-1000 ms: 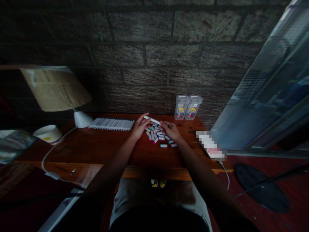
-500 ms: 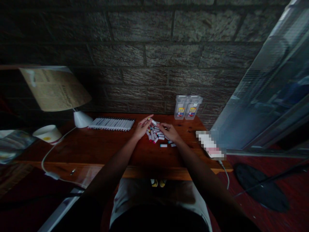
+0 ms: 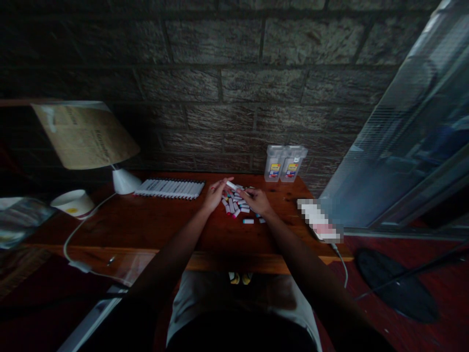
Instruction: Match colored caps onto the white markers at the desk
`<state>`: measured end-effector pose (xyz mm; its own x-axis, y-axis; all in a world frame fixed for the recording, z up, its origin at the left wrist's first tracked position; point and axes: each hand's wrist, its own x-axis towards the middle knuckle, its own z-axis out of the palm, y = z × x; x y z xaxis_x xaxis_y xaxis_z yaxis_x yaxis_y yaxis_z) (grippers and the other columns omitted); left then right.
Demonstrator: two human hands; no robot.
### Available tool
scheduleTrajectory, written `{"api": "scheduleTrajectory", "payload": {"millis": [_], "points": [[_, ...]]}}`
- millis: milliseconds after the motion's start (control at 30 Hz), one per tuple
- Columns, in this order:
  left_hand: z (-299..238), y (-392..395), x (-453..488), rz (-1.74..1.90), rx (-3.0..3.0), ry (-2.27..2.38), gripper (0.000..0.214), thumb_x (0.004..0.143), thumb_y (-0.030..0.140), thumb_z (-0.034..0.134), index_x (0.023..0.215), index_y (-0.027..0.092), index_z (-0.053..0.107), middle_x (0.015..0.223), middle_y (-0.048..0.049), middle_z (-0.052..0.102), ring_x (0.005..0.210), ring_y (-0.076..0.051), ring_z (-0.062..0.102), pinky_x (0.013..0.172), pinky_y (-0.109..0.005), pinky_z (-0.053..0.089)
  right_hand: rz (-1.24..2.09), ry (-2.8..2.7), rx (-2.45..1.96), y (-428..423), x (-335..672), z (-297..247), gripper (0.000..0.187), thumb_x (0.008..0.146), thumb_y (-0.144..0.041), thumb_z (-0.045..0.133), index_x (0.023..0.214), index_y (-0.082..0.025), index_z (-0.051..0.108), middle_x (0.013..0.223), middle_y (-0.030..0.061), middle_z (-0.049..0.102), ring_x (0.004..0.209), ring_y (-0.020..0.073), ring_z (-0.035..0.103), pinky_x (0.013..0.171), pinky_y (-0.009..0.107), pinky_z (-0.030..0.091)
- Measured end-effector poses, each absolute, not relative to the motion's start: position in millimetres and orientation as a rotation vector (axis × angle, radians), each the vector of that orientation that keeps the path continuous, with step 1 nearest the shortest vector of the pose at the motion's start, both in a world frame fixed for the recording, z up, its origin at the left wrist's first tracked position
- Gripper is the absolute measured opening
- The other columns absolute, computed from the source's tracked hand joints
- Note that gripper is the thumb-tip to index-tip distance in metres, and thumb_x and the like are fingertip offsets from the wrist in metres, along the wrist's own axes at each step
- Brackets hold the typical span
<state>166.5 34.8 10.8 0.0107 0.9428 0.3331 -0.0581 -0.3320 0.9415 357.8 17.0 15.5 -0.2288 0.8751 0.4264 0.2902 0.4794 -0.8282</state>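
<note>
A white marker (image 3: 232,186) slants between my hands above a loose pile of short white pieces with coloured ends (image 3: 234,204), which look like marker caps. My right hand (image 3: 257,200) is closed, with its fingertips pinching the marker's near end. At the far end, the fingers of my left hand (image 3: 215,194) are bent against the marker; their exact grip is too small to make out. One piece with a teal end (image 3: 248,221) lies apart, in front of the pile. To the left, a row of white markers (image 3: 169,188) lies side by side on the wooden table (image 3: 164,230).
Two clear plastic cases (image 3: 282,164) stand at the back right near the brick wall. A lamp (image 3: 86,139) and a white paper cup (image 3: 74,203) stand at the left, with a cable (image 3: 68,239) running over the front edge. A blurred-out device (image 3: 318,220) lies at the right edge.
The marker's far end showed yellow by my left fingers; now that end looks white. My right fingers have shifted slightly on the marker. The pile is much the same.
</note>
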Motion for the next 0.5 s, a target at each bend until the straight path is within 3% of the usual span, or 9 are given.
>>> {"api": "scheduleTrajectory", "payload": {"millis": [267,400,500], "points": [[14.7,32.9,168.0,1.484,1.376,0.953,0.043,0.087,0.053,0.060,0.108,0.018,0.075,0.064,-0.0024,0.066,0.055,-0.014,0.057,0.051,-0.024,0.038,0.732,-1.758,-0.974,19.5,357.4,13.9,0.049,0.086,-0.061,0.056,0.065,-0.018,0.069,0.059,-0.0013,0.058,0.058,0.0128,0.049,0.056,0.024,0.035],[17.6,30.4,168.9,1.471,1.374,0.943,0.047,0.085,0.056,0.062,0.108,0.017,0.075,0.067,-0.0034,0.068,0.054,-0.013,0.057,0.051,-0.024,0.038,0.791,-1.732,-0.918,19.5,357.3,13.6,0.045,0.084,-0.061,0.059,0.077,-0.018,0.072,0.069,-0.0009,0.065,0.064,0.0135,0.054,0.060,0.023,0.039],[18.5,29.7,169.4,1.467,1.376,0.938,0.049,0.084,0.058,0.062,0.107,0.016,0.075,0.066,-0.0034,0.068,0.053,-0.013,0.056,0.051,-0.025,0.037,0.772,-1.748,-0.937,18.0,356.8,13.9,0.046,0.084,-0.061,0.060,0.073,-0.018,0.071,0.066,-0.0011,0.063,0.062,0.0132,0.053,0.059,0.023,0.039]]}}
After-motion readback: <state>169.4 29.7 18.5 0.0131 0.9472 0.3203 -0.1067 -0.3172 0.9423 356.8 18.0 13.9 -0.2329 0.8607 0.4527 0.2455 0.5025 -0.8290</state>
